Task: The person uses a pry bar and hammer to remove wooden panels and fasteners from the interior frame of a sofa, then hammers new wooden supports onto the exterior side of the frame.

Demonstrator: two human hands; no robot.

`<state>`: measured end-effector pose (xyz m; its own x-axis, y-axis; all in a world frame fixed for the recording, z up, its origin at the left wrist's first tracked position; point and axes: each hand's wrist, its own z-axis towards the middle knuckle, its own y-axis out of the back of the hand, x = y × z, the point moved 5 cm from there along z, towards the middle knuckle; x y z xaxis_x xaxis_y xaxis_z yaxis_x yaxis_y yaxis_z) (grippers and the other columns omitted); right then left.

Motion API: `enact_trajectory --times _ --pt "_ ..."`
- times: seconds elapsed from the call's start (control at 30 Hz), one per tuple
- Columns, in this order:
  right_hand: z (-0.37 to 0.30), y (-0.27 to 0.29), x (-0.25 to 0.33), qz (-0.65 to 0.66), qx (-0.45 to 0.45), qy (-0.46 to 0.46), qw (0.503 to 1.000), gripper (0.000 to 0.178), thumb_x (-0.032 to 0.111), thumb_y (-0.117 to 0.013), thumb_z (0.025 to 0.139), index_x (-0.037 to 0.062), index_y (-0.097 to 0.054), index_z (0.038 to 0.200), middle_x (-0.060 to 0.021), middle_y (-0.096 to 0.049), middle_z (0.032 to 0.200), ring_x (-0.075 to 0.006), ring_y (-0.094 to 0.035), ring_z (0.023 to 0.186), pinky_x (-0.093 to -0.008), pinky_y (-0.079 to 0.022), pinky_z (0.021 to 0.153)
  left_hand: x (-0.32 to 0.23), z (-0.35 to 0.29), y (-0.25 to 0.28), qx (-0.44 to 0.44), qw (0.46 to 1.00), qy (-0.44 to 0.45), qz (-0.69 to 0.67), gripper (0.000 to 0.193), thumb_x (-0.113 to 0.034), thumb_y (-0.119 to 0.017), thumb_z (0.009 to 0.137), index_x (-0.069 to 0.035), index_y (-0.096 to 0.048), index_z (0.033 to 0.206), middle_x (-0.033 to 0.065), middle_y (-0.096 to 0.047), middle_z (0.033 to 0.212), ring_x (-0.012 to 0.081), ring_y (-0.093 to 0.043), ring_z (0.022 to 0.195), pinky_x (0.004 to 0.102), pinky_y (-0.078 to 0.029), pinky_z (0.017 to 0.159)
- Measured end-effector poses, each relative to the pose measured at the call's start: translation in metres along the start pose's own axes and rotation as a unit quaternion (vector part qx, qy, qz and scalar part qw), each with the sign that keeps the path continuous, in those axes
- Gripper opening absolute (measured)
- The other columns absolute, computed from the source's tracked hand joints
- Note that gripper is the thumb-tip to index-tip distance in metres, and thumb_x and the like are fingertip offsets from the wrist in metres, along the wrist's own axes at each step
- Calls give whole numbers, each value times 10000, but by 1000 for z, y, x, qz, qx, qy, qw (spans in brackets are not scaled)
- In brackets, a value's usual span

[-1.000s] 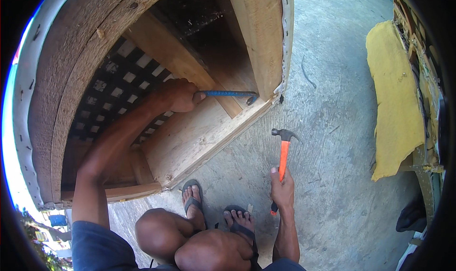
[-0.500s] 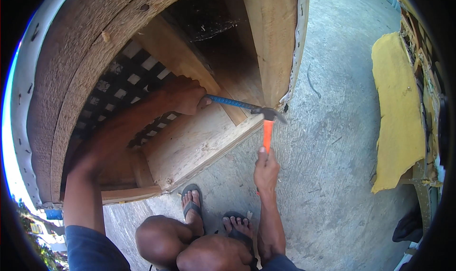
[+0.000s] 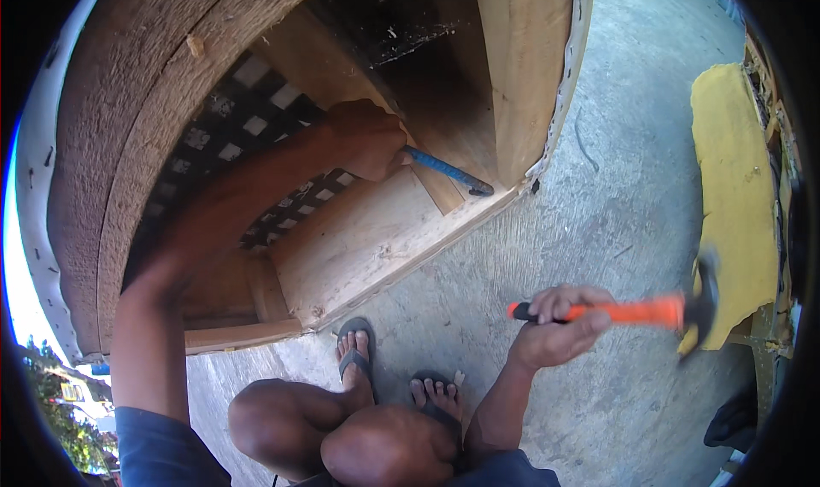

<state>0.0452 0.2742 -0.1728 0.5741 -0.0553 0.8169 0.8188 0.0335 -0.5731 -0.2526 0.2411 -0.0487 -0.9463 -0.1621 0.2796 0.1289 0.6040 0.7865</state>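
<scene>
My left hand (image 3: 371, 141) reaches inside a wooden furniture frame (image 3: 376, 256) and is closed around one end of a slim blue bar (image 3: 448, 171). The bar's dark far end lies over the frame's lower rail near the corner; its exact kind does not show. Out to the right, my right hand (image 3: 559, 325) grips a claw hammer (image 3: 641, 310) by its orange and black handle. The hammer's dark head, smeared by motion, points right, well apart from the bar.
Black and white woven webbing (image 3: 231, 149) lines the frame's inside. White material (image 3: 559, 102) is stapled along its edge. A yellow sheet (image 3: 735, 196) hangs on another frame at right. My sandalled feet (image 3: 354, 359) stand on the concrete floor (image 3: 589, 222).
The hammer has swung from the bar's far end down and to the right, its head turning from upward to rightward. My left hand still holds the bar; the view has shifted slightly.
</scene>
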Motion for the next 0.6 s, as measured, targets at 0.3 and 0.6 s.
enact_trajectory --times 0.3,0.6 --pt "-10 28 -25 -163 31 -176 970 476 462 -394 1111 64 -481 867 -39 -514 621 -168 -519 486 -288 -451 453 5 4 -4 19 999 -7 28 336 -348 -579 989 -84 -786 1011 150 -753 957 365 -724 960 473 -571 866" --pt "-42 41 -90 -281 80 -292 910 397 337 -418 1115 40 -538 880 -66 -517 656 -165 -496 530 -270 -407 488 -4 2 13 -18 999 -1 38 345 -354 -581 982 -75 -782 1008 162 -749 960 359 -719 970 483 -565 874"
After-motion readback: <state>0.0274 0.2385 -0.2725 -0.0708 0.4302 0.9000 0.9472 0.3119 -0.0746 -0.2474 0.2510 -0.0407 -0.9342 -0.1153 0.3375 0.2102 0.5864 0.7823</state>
